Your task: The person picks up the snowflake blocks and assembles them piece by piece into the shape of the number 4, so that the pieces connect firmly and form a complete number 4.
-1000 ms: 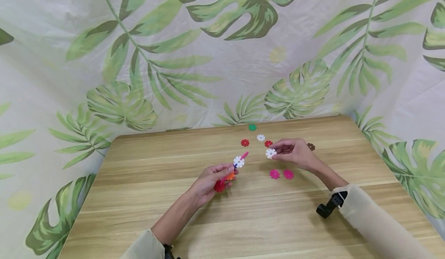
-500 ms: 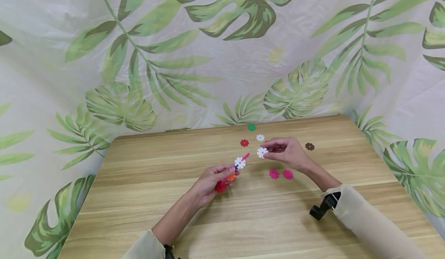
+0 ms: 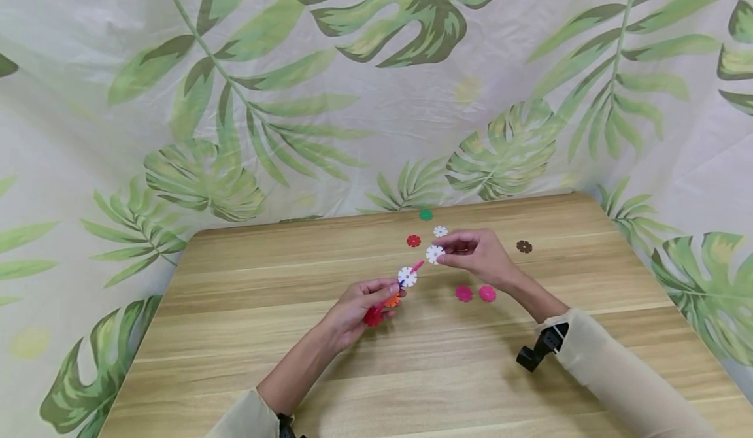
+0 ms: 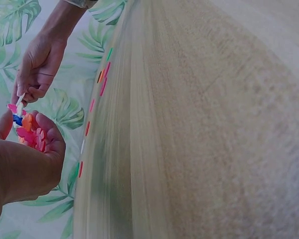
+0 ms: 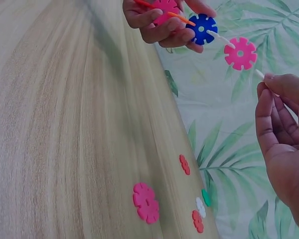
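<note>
My left hand (image 3: 356,308) grips a chain of notched plastic discs joined edge to edge. Along it run a red disc (image 3: 372,318), a pink one (image 5: 165,11), an orange one (image 3: 391,301), a blue one (image 5: 193,33), a white one (image 3: 403,281) and, at the free end, a pink disc (image 5: 234,60). With thumb and fingertips, my right hand (image 3: 481,255) pinches a loose white disc (image 3: 431,257). In the right wrist view this disc appears edge-on, a small gap away from the chain's pink end. Both hands are above the table.
On the wooden table (image 3: 235,359) lie loose discs: green (image 3: 426,215), white (image 3: 440,231) and red (image 3: 414,240) near the back edge, two pink (image 3: 463,293) below my right hand, brown (image 3: 524,247) farther right. A leaf-patterned cloth (image 3: 329,163) hangs behind.
My right hand has moved left with the white disc, close to the chain's pink end, uncovering the brown disc and covering a red one. My left hand and the chain stay nearly still.
</note>
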`<state>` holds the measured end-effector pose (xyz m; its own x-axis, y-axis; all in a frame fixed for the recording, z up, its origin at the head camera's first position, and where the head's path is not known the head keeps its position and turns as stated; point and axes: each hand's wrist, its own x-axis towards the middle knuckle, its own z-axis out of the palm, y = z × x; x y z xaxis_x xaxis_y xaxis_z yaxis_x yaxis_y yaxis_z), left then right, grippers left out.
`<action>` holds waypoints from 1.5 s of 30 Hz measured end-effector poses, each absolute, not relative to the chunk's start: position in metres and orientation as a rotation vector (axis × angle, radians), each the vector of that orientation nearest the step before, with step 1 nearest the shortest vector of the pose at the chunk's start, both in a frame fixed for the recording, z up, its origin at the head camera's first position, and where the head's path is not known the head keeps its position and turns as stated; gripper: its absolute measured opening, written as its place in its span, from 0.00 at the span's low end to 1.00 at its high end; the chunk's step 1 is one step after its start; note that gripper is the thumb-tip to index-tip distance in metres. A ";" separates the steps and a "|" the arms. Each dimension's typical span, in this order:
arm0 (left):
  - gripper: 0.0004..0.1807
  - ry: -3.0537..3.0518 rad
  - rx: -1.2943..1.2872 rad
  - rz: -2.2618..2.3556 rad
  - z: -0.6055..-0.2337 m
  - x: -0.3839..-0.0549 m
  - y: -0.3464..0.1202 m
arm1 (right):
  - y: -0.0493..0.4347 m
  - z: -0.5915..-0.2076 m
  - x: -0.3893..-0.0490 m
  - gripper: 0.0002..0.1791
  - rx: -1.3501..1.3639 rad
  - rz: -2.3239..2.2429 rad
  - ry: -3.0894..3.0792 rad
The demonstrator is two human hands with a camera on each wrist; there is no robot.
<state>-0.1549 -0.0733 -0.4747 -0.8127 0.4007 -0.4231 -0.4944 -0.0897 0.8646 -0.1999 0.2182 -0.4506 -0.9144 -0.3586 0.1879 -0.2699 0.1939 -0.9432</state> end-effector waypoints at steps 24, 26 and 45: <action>0.19 1.608 -0.076 1.952 -0.475 -0.156 -0.070 | 0.212 -0.448 -0.199 0.13 -0.707 -1.840 2.359; 0.18 1.606 -0.070 1.956 -0.475 -0.155 -0.069 | 0.212 -0.446 -0.198 0.13 -0.705 -1.827 2.367; 0.17 1.714 -0.130 1.974 -0.473 -0.154 -0.059 | 0.208 -0.440 -0.194 0.14 -0.689 -1.830 2.411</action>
<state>-0.1536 -0.0586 -0.4727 -0.8612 0.3165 -0.3977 -0.4381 -0.0653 0.8966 -0.1939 0.2076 -0.4400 -0.9007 -0.3667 0.2328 -0.3229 0.2068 -0.9235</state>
